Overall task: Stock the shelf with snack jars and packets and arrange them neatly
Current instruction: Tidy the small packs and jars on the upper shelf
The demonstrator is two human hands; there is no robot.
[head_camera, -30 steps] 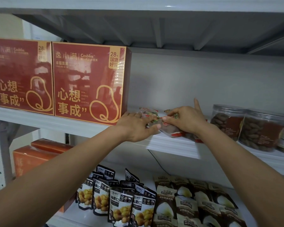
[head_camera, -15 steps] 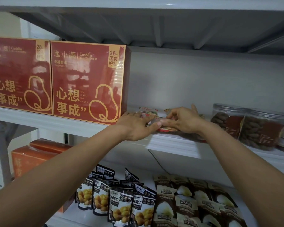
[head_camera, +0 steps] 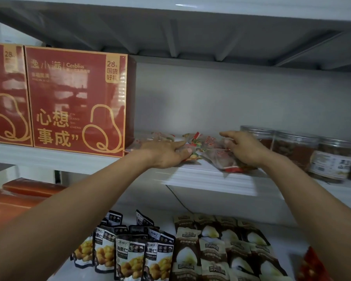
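Note:
Several clear snack packets with red and green print (head_camera: 211, 151) lie flat on the white middle shelf (head_camera: 211, 179), between the red boxes and the jars. My left hand (head_camera: 166, 154) lies over the left packets, fingers stretched out and pressing them down. My right hand (head_camera: 245, 149) grips the right packet, whose red-edged corner (head_camera: 229, 169) sticks out over the shelf's front lip. Clear round snack jars (head_camera: 298, 149) with dark contents stand in a row just right of my right hand.
Two tall red gift boxes (head_camera: 77, 102) stand at the shelf's left. On the lower shelf stand chestnut pouches (head_camera: 130, 254) and dark packets (head_camera: 221, 248); orange boxes (head_camera: 18, 195) sit at the left. The upper shelf's underside (head_camera: 170, 27) hangs overhead.
My hands have moved apart: the right hand slid right toward the jars with its packet, now over the shelf's lip. The left hand stays flat on the left packets. The camera shifted closer.

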